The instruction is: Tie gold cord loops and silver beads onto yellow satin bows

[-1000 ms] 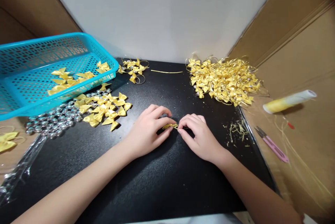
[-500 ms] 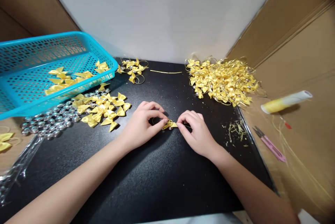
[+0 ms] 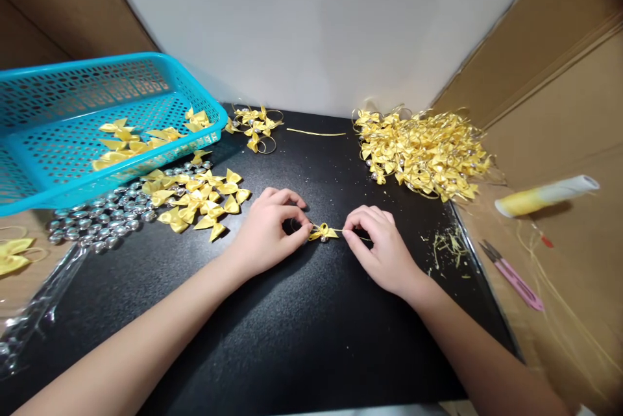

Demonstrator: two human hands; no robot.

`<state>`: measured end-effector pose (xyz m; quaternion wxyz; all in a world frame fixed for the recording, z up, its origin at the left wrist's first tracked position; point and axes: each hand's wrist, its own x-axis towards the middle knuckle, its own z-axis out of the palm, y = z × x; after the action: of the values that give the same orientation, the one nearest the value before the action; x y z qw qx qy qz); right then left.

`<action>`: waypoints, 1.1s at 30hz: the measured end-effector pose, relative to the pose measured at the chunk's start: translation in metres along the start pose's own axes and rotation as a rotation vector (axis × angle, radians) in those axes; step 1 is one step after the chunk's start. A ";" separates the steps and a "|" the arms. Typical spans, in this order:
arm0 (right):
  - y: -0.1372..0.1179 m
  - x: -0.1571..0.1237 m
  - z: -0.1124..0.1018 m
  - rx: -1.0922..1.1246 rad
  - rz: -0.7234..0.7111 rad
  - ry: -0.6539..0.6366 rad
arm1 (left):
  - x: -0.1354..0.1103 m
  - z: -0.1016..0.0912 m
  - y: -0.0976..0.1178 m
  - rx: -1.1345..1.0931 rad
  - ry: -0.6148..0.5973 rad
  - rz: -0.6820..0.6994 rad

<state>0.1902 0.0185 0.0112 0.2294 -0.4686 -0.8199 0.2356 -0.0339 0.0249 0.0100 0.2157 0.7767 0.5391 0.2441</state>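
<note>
Between my hands, low over the black tabletop (image 3: pixel 311 338), is a yellow ribbon bow (image 3: pixel 323 232) with a small silver bell-like bead under its knot. My left hand (image 3: pixel 275 229) pinches at the bow's left side, thumb and forefinger together, where a thin cord loops out behind the fingers. My right hand (image 3: pixel 377 244) is closed on the gold cord (image 3: pixel 339 230) that runs out from the bow's right side, a short gap away from the ribbon. What exactly lies between the left fingertips is partly hidden.
Left stands a turquoise basket (image 3: pixel 195 88) holding several bows, with loose bows (image 3: pixel 204 202) and silver beads (image 3: pixel 92 221) before it. A heap of corded bows (image 3: pixel 428 150) lies back right. Pink-handled snips (image 3: pixel 513 276), a yellow-white tube (image 3: pixel 545 195) and cord scraps (image 3: pixel 448 247) are at right.
My right hand has slid right, off the ribbon and along the cord, so a stretch of cord now shows between it and the bow. The view has shifted slightly.
</note>
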 end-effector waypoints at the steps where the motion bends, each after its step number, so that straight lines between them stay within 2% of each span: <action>1: -0.001 0.000 -0.004 -0.021 0.003 -0.023 | 0.000 0.000 0.000 -0.005 -0.007 0.001; 7: -0.017 0.012 -0.022 -0.126 -0.038 -0.006 | -0.001 0.002 0.001 -0.037 -0.001 -0.004; 12: -0.029 0.029 -0.008 -0.268 -0.089 -0.124 | -0.001 0.003 0.000 -0.067 -0.010 -0.011; 17: -0.028 0.033 0.002 -0.346 -0.113 -0.133 | -0.002 0.005 0.000 -0.102 -0.017 -0.033; 23: -0.023 0.035 -0.006 -0.282 -0.112 -0.182 | -0.005 0.007 0.002 -0.093 -0.017 -0.045; 33: -0.019 0.036 -0.011 -0.151 -0.138 -0.161 | -0.004 0.009 0.006 -0.050 -0.019 -0.063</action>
<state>0.1677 0.0434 0.0374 0.1424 -0.4066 -0.8813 0.1940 -0.0252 0.0186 0.0062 0.2479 0.7560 0.5548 0.2433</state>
